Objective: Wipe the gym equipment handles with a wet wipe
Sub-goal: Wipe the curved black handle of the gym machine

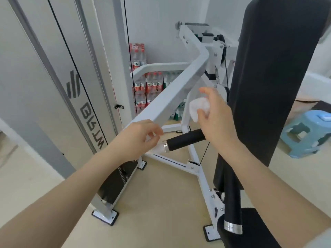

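Nearest, the left hand sits at the chromed end of the black foam handle, fingers loosely curled over a blurred scrap of white; whether it grips anything I cannot tell. Just above the handle, the right hand pinches the bunched wet wipe, probably readying a pass. Behind the handle run the white frame arm, beige floor, stacked water bottles and a blue stool
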{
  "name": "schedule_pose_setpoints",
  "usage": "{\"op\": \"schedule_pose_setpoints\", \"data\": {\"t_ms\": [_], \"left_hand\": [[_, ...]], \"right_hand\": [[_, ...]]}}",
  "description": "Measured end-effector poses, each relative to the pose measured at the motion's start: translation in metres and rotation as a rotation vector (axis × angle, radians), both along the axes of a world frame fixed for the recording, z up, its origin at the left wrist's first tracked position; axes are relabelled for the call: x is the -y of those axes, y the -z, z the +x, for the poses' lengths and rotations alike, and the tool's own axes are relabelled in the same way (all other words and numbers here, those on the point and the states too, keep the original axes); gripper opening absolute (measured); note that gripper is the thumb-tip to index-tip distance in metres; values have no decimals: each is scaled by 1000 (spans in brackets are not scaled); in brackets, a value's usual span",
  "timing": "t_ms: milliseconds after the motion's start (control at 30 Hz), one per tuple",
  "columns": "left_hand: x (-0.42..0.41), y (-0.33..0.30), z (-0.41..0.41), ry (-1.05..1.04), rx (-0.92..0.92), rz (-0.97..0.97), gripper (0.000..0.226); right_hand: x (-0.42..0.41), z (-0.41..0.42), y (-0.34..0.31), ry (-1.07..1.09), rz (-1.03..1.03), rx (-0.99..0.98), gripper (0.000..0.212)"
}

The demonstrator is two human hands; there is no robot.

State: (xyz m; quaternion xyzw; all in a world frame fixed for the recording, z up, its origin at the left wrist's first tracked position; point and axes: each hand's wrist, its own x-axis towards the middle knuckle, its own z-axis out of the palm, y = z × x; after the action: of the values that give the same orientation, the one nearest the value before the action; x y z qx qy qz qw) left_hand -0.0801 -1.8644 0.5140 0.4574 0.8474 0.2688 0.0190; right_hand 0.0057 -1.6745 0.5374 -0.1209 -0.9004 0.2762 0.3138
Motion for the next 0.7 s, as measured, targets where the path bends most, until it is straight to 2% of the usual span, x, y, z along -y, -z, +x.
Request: {"op": "schedule_pose_setpoints", "data": {"t_ms": [100,167,233,300,367,467,567,700], "left_hand": [[2,1,-16,96,-37,-68,20],[1,3,-18,167,-133,-34,22],[-2,9,-20,224,-265,-64,34],[-4,13,-19,217,-316,-168,42],[-8,16,-19,212,-340,-201,43],[-16,17,-19,185,-387,-218,42],[-21,20,-21,179,-399,-250,42],[-22,22,-22,210,-406,-267,37]], "right_hand": [[23,-4,27,-166,450,123,47],[33,5,53,-319,593,319,43],[39,19,65,-339,587,434,37],[44,27,56,-352,347,456,50],[45,22,47,-308,228,464,44],[34,0,48,-244,550,528,43],[22,-3,43,-195,634,706,41],[31,-6,51,-116,844,670,35]]}}
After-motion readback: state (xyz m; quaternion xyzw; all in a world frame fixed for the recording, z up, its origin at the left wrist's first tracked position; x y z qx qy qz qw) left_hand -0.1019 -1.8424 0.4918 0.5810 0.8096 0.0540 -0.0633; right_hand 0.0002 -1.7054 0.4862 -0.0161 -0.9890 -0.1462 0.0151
